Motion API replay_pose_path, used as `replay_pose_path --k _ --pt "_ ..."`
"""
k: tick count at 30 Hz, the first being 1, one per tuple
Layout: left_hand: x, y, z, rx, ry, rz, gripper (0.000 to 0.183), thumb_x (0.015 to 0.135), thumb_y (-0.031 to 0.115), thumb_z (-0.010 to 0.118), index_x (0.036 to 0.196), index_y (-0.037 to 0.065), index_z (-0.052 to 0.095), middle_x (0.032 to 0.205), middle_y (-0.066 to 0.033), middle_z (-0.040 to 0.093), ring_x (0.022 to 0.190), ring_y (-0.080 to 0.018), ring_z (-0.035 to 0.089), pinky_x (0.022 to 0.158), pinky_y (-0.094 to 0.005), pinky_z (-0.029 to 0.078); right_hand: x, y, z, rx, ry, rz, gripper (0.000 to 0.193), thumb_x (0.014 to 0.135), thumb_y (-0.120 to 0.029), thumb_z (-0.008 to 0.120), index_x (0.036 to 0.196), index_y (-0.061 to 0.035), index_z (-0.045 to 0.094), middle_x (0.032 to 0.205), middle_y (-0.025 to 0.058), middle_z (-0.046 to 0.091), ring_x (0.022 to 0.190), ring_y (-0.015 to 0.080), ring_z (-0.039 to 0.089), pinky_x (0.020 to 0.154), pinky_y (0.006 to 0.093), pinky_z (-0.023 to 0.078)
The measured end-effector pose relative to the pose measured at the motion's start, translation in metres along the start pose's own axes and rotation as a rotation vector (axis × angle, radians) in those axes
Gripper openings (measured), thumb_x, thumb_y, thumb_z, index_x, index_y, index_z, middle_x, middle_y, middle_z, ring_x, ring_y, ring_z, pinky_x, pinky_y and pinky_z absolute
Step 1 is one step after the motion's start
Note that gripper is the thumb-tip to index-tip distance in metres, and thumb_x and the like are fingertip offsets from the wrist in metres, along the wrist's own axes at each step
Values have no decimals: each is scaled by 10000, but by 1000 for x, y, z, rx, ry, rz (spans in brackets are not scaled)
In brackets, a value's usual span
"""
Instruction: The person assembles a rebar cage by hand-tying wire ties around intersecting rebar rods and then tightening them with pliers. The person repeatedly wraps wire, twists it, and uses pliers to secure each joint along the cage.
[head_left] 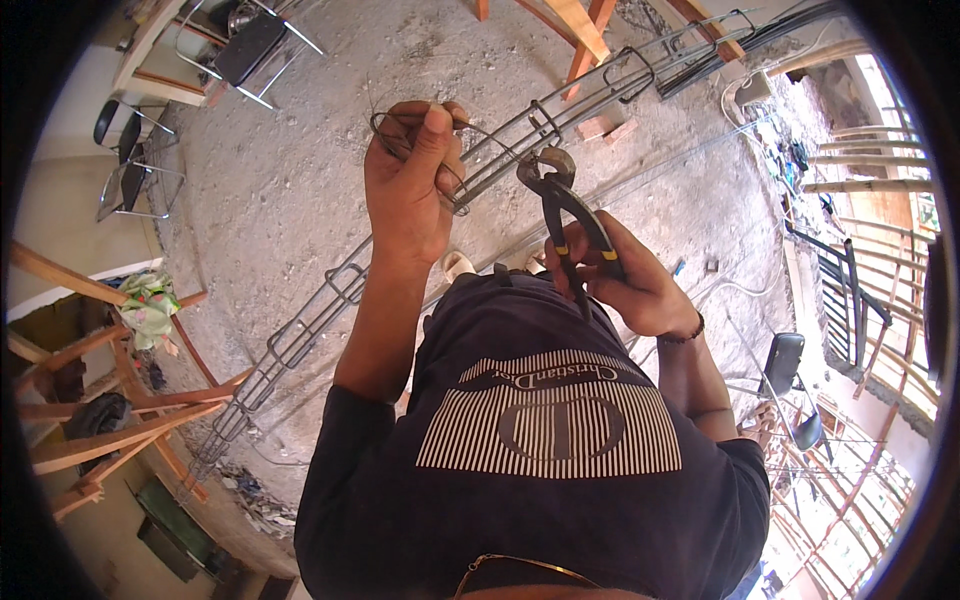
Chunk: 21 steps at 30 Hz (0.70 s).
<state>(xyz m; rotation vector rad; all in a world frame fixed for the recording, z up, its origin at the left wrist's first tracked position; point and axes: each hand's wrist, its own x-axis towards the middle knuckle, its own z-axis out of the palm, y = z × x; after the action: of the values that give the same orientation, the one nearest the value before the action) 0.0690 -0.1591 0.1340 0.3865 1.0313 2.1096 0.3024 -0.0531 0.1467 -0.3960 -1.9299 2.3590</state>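
Observation:
My left hand [418, 170] is closed round a loop of thin tie wire [483, 130], thumb pressed over it. One end of the wire runs right to the jaws of a pair of end-cutting pincers [560, 200]. Those pincers have black handles with yellow marks, and my right hand [635, 280] grips them. The jaws stand close to the wire's end; whether they bite on it I cannot tell. Behind both hands a long rebar cage [345, 285] with rectangular stirrups runs diagonally from lower left to upper right.
Wooden trestles stand at the left [130, 435] and far top [590, 45]. Folding chairs [250, 50] are at the upper left, another chair [785, 360] at the right. Bricks [607, 128] lie beside the cage on the rough concrete floor [270, 170]. A metal frame [850, 290] leans at the right.

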Motion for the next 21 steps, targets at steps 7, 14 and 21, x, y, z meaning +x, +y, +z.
replay_pose_path --k 7,14,21 --pt "17 -5 -2 18 -166 18 128 1002 209 683 1047 104 625 1047 -61 632 596 -34 423 526 -194 336 13 15 -3 626 -169 179 324 750 -6 527 1062 -57 457 899 174 569 733 236 569 653 336 483" --pt "48 0 -2 150 -255 124 183 946 183 755 1014 85 617 974 -109 682 585 -40 441 538 -188 364 29 43 -6 1311 -618 361 253 802 -13 576 1014 -33 437 648 208 506 441 281 502 358 411 421" --pt "41 -12 -8 39 -183 165 178 943 139 752 1017 60 611 972 -125 715 584 -40 466 517 -185 383 41 53 9 1509 -858 367 250 810 -66 627 953 -36 425 617 206 535 444 292 587 352 445 521"
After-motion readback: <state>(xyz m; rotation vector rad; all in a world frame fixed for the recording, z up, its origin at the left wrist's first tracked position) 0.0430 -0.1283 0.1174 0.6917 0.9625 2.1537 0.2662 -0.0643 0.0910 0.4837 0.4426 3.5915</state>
